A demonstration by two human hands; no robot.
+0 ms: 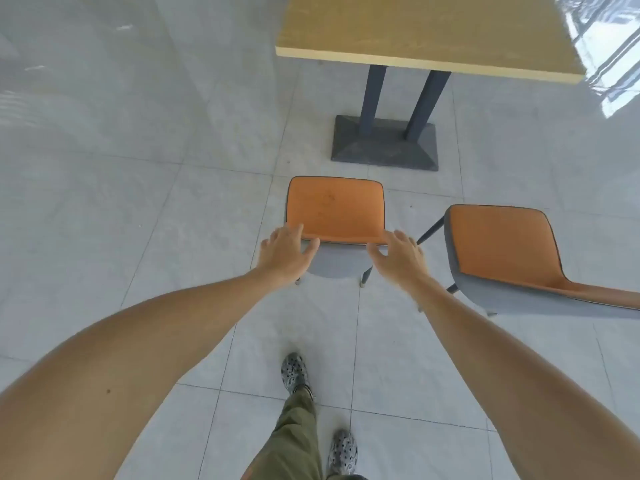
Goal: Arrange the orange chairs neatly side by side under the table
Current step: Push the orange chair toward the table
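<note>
An orange chair (335,209) with a grey back shell stands on the floor in front of the wooden table (429,32), facing it. My left hand (285,252) hovers at the left end of its backrest top, fingers spread, touching or just off the edge. My right hand (400,252) is at the right end of the same backrest, fingers also spread. Neither hand is closed around the backrest. A second orange chair (502,247) stands to the right, turned at an angle, with its seat running out of the frame.
The table rests on two dark posts (372,98) set in a dark rectangular base (384,143) just beyond the first chair. Pale floor tiles (138,202) spread to the left. My feet (294,372) are behind the chair. Bright window glare lies at the top right.
</note>
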